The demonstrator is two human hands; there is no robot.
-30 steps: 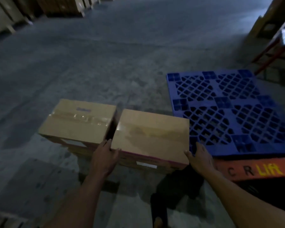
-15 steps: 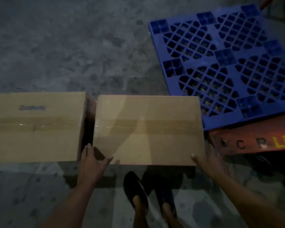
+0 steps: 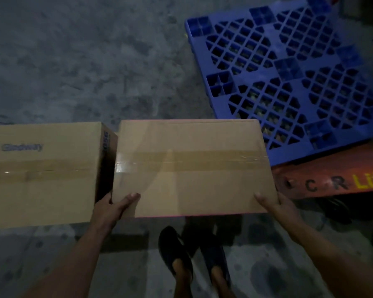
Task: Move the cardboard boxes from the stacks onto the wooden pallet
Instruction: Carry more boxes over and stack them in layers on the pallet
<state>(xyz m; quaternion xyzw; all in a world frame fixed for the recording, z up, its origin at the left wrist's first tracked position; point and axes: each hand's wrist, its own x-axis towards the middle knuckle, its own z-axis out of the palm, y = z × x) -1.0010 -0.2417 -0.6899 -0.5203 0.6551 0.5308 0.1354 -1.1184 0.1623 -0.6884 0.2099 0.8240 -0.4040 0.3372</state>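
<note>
Between the two hands, straight ahead and low, sits the box (image 3: 192, 168), its taped top facing the camera and its long side running left to right. The left hand (image 3: 110, 209) grips the near left corner: its thumb (image 3: 130, 197) lies flat on the top while the fingers reach down into the narrow dark gap beside the second box (image 3: 43, 175), which stands just to the left without quite touching. The right hand (image 3: 278, 208) takes the near right corner the same way, with the thumb on top and the fingers wrapped out of sight around the side, so how far they curl cannot be told. Holding opposite corners spreads the load and likely keeps a wide carton level when it comes up. What the boxes rest on is hidden beneath them. A blue lattice pallet (image 3: 289, 67) lies close by, to the right and further off, resting on an orange jack (image 3: 332, 175) with lettering on it. It looks plastic rather than wooden, so whether it is the one meant is unclear, and nothing is loaded on it yet. Dark sandals (image 3: 174, 252) stand close under the box's near edge on the concrete floor (image 3: 73, 61), a stance that suits lifting straight up before swinging right.
</note>
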